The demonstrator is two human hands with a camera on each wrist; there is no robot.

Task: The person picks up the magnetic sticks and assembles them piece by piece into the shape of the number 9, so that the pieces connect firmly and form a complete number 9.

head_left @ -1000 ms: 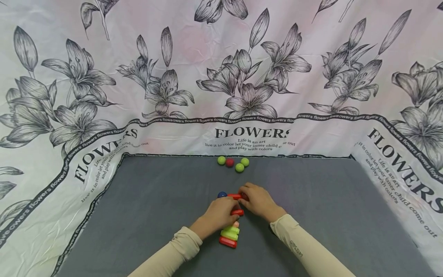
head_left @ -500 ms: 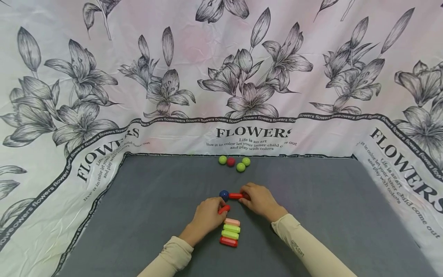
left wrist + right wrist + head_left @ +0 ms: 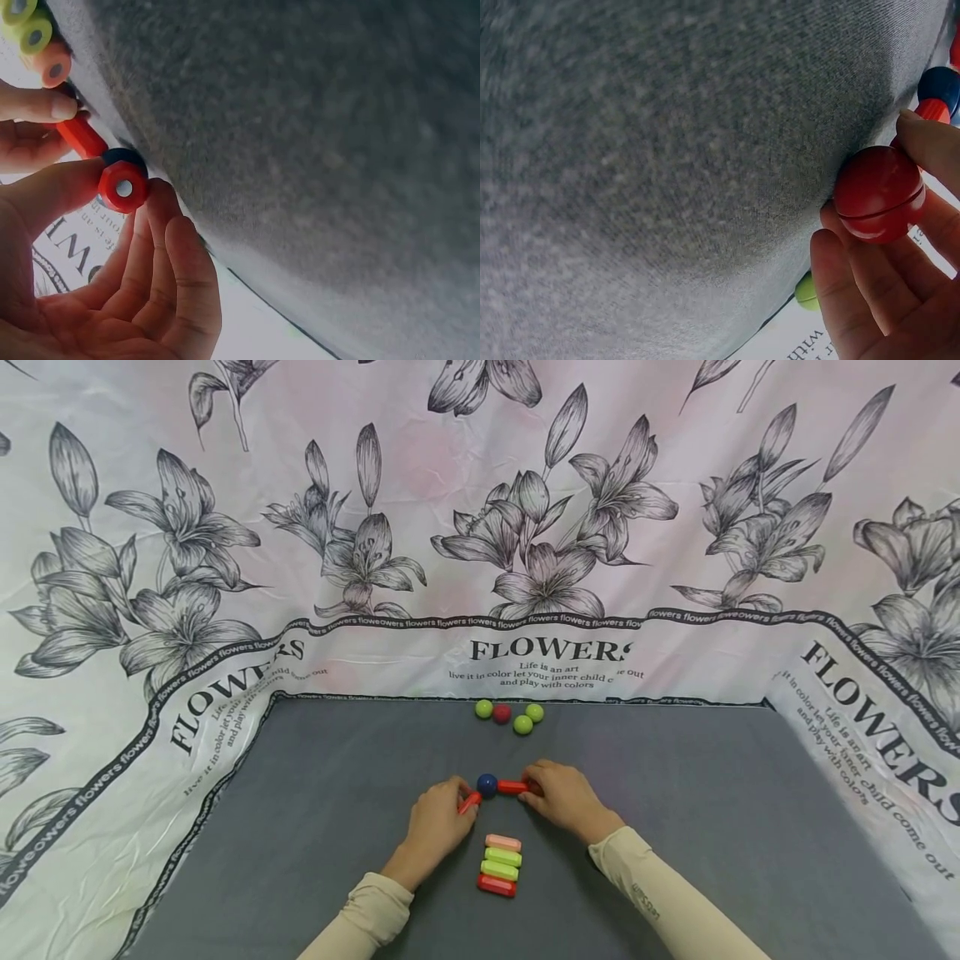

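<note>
My left hand [image 3: 435,820] pinches a red magnetic rod [image 3: 469,802] between thumb and fingers. The rod's round metal end faces the left wrist camera, and its far end is at the blue ball [image 3: 487,786]. Contact there is hard to tell. On the ball's other side a second red rod [image 3: 512,787] meets it, pinched by my right hand [image 3: 564,795]. A red ball [image 3: 880,193] sits at that rod's near end, between my right thumb and fingers in the right wrist view; the hand hides it in the head view.
Nearer me on the grey cloth [image 3: 337,827] lies a row of rods: a pink rod [image 3: 503,842], two yellow-green rods [image 3: 501,862] and a red rod [image 3: 497,885]. At the back edge are green balls [image 3: 522,725] and a red ball [image 3: 502,714]. Flower-print fabric walls enclose the table.
My left hand has lifted a red rod away from above the row and carried it left and forward, turning it toward the blue ball. The right hand stays nearly still with its rod.
</note>
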